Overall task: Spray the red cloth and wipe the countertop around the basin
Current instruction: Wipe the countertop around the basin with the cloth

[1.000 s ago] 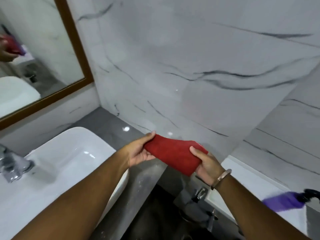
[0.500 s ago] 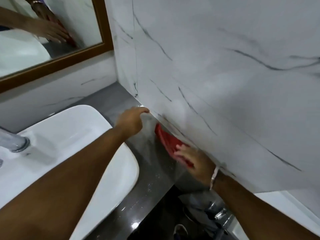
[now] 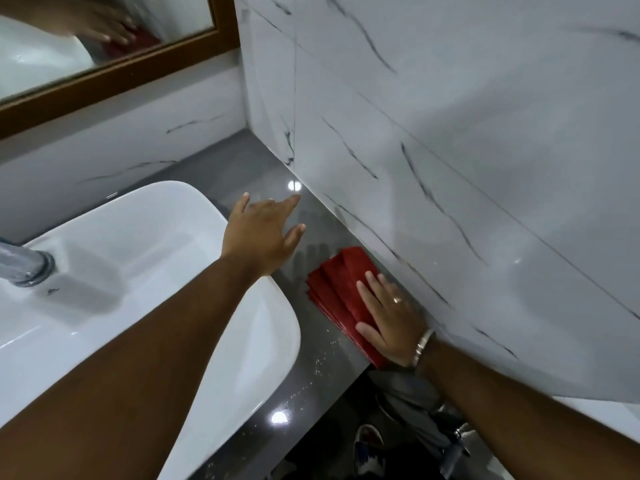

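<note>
Red cloth [image 3: 337, 292]: folded, lying flat on the grey surface [image 3: 313, 368], its far corner touching the foot of the marble wall [image 3: 450, 140]; layered edges show along its side away from the wall.

Right hand [image 3: 388, 318]: palm down on the near half of the cloth, fingers straight and together, pressing rather than gripping. Ring on one finger; metal bangle [image 3: 423, 344] at the wrist. Wall just beside the hand's outer edge.

Left hand [image 3: 265, 232]: spread open, fingers apart, holding nothing; over the surface beyond and to the left of the right hand. Whether it touches the surface cannot be told. Apart from the cloth.

Basin [image 3: 145, 289]: white, rounded corners, standing on the surface to the left of both hands; the left forearm crosses over its near right corner.

Tap [image 3: 26, 268]: chrome, at the far left edge of the basin, partly out of frame.

Surface: glossy speckled grey, running between basin and wall; light glints ahead of the left hand and near the front edge.

Mirror [image 3: 104, 32]: wood-framed, upper left, well beyond the left hand; reflects a hand on the red cloth.

Below the front edge, under the right wrist: grey fabric and a shoe, details unclear.
</note>
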Available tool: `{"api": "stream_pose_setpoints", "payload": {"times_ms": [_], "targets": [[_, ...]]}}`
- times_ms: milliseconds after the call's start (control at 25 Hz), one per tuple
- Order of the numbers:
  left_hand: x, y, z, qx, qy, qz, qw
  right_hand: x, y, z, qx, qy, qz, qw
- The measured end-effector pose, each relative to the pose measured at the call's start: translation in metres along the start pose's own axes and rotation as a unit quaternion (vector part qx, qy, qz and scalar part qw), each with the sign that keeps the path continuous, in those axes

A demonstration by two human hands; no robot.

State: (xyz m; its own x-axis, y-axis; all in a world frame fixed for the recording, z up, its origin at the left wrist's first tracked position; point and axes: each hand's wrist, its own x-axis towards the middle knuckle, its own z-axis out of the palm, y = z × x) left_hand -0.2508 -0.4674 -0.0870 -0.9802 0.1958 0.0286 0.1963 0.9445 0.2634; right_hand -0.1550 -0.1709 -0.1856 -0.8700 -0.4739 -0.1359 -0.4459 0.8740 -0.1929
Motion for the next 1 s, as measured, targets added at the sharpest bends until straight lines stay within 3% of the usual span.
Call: {"api": "stream_pose_setpoints", "payload": {"times_ms": [160, 280, 360, 480, 600, 720, 800, 840, 920, 1000], "targets": [[0.001, 0.0, 0.003, -0.006, 0.015, 0.002, 1.0, 0.052, -0.05, 0.014, -0.03, -0.014, 0.041, 0.999], [-0.001, -0.001, 0.003, 0.0, 0.013, 0.004, 1.0, 0.015, -0.057, 0.029, -0.036, -0.03, -0.113, 0.992], [0.0, -0.001, 0.003, -0.008, 0.009, 0.006, 1.0, -0.006, -0.017, 0.018, -0.063, -0.018, -0.154, 0.986], [0.001, -0.003, 0.005, -0.023, 0.014, 0.007, 1.0, 0.023, 0.016, -0.004, -0.084, 0.0, -0.041, 0.996], [0.001, -0.003, 0.006, -0.033, 0.022, 0.01, 0.999, 0.071, -0.029, 0.006, -0.037, -0.006, 0.064, 0.997], [0.001, -0.004, 0.005, -0.034, 0.015, 0.02, 0.999, 0.032, -0.051, 0.03, -0.048, -0.019, -0.076, 0.996], [0.001, -0.005, 0.005, -0.03, 0.016, 0.02, 0.999, -0.019, -0.023, 0.029, -0.068, -0.031, -0.167, 0.983], [0.001, -0.004, 0.005, -0.029, 0.017, 0.021, 0.999, -0.031, -0.002, 0.023, -0.076, -0.026, -0.172, 0.982], [0.001, -0.005, 0.004, -0.032, 0.016, 0.021, 0.999, -0.018, 0.02, 0.009, -0.079, -0.022, -0.085, 0.993], [0.001, -0.004, 0.005, -0.03, 0.016, 0.023, 0.999, 0.016, 0.001, 0.005, -0.042, 0.004, 0.058, 0.997]]}}
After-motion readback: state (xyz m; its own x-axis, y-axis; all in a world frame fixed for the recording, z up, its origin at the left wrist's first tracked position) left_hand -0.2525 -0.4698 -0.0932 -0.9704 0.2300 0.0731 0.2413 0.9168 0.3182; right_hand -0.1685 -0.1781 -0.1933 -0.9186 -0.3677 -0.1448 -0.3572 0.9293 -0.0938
